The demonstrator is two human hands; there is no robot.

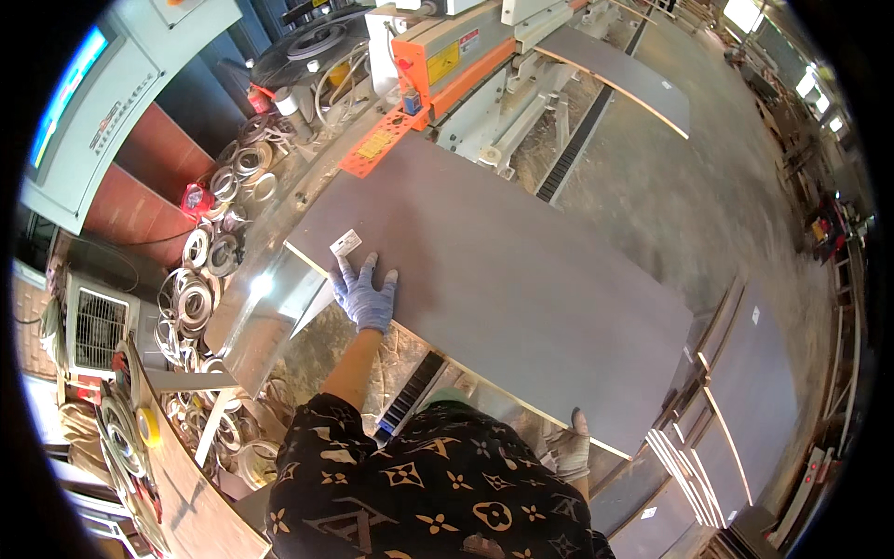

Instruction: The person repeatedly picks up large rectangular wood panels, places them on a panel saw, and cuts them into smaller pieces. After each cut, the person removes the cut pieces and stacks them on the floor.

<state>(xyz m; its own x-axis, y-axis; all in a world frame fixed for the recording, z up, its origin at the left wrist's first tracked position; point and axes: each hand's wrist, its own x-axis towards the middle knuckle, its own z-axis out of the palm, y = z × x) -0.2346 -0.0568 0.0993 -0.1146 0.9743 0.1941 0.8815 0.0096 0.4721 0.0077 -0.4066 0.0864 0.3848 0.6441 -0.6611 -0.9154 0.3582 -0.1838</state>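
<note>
At the near edge of a large, flat, grey-brown rectangular panel [521, 279], the right hand [566, 454], in a soiled pale glove, has its thumb raised beside the panel's edge; its other fingers are mostly hidden, so I cannot tell whether they grip. Farther up that edge, the left hand [366, 298], in a lavender-blue glove, rests on the top face with fingers spread and open, their tips close to a small white paper label [345, 243].

To steady so wide a board, I would press lightly with the left hand, support the other end with the right, and move both together so it does not twist. The left fingers should stay clear of the perforated orange metal plate [380, 142] at the far left corner.

The panel's face looks smooth, matt and evenly coloured; its near edge shows a thin, pale, wood-toned line. It lies between the person and a white-and-orange machine [456, 58], with a black roller strip [589, 126] showing beyond it.
</note>
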